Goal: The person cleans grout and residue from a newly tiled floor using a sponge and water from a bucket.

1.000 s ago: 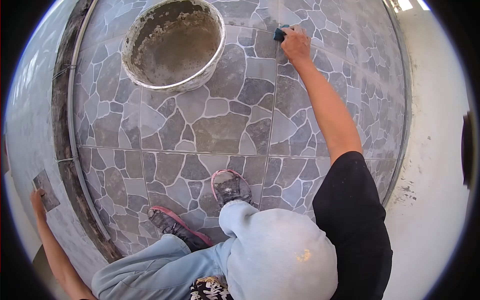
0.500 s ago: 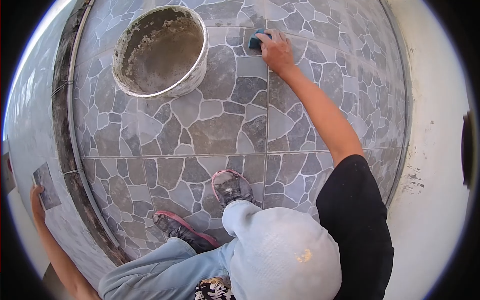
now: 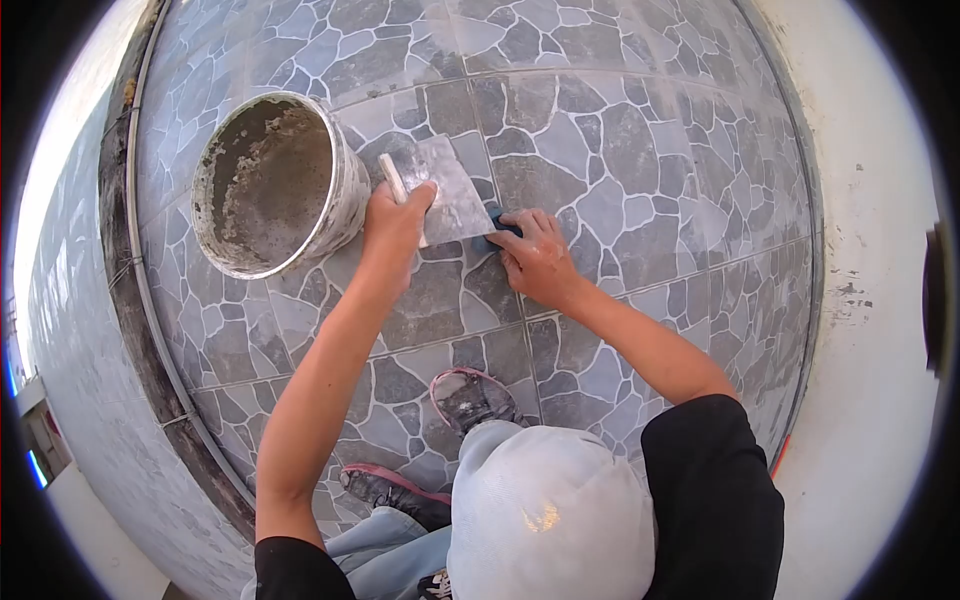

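Observation:
My left hand (image 3: 396,222) is closed round the handle of a flat steel trowel (image 3: 452,190), whose blade is smeared with grey. My right hand (image 3: 541,262) grips a small dark teal sponge (image 3: 494,220), partly hidden by the fingers and the blade. The trowel's lower right corner meets the sponge, just above the stone-patterned tiles (image 3: 640,150). Left of my left hand stands a white bucket (image 3: 350,195), its inside coated and partly filled with grey-brown mix.
Two dark shoes with pink edging, one of them a shoe (image 3: 472,398) below my hands, rest on the tiles. A weathered wooden beam (image 3: 125,270) with a thin pipe along it borders the left side. A pale wall (image 3: 860,350) rises at the right.
My left hand has brought the trowel from the far left to the middle. My right hand has come down and nearer with the sponge, meeting the trowel. The view has shifted slightly.

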{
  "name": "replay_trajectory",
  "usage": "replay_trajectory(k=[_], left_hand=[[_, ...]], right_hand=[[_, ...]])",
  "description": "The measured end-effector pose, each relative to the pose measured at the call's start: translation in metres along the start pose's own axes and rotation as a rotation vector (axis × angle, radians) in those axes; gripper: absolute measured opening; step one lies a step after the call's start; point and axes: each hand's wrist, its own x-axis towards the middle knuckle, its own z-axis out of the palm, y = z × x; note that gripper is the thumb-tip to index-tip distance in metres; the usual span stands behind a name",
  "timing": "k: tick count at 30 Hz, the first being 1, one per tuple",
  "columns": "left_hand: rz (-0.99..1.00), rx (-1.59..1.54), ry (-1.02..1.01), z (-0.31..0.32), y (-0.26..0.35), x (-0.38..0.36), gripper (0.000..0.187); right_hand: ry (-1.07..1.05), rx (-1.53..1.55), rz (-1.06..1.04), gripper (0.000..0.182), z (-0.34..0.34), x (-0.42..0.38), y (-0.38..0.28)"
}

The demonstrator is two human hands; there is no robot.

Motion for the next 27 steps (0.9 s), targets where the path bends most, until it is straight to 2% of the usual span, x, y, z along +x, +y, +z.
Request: replay_trajectory(k=[2, 3, 7, 9, 12, 15, 19, 21, 24, 27], left_hand=[[0.080, 0.172, 0.116, 0.010, -0.038, 0.056, 0.036], [0.139, 0.197, 0.163, 0.021, -0.041, 0.078, 0.039], [0.132, 0.397, 0.206, 0.047, -0.031, 0.115, 0.040], [0.408, 0.712, 0.283, 0.054, -0.023, 0.134, 0.037], [0.458, 0.771, 0.182, 0.049, -0.008, 0.158, 0.036], [0.416, 0.636, 0.135, 0.040, -0.019, 0.151, 0.035], [0.384, 0.682, 0.215, 0.054, -0.015, 0.152, 0.035], [0.451, 0.806, 0.210, 0.056, -0.006, 0.156, 0.034], [0.448, 0.786, 0.277, 0.055, -0.014, 0.143, 0.034], [0.376, 0.770, 0.196, 0.059, -0.008, 0.149, 0.037]], right_hand=[[0.018, 0.011, 0.046, 0.037, 0.006, 0.000, 0.000], [0.021, 0.008, 0.049, 0.037, 0.007, 0.004, 0.002], [0.002, 0.042, 0.094, 0.036, 0.009, 0.003, 0.004], [0.010, 0.050, 0.099, 0.035, 0.012, 0.003, 0.004], [0.014, 0.058, 0.122, 0.035, 0.016, 0.002, 0.003], [0.039, 0.063, 0.116, 0.036, 0.016, 0.005, 0.006], [0.025, 0.081, 0.145, 0.036, 0.012, 0.003, 0.002], [0.019, 0.087, 0.132, 0.036, 0.015, 0.009, 0.001], [0.009, 0.071, 0.141, 0.036, 0.013, 0.010, 0.005], [0.010, 0.098, 0.153, 0.035, 0.010, 0.005, 0.004]])
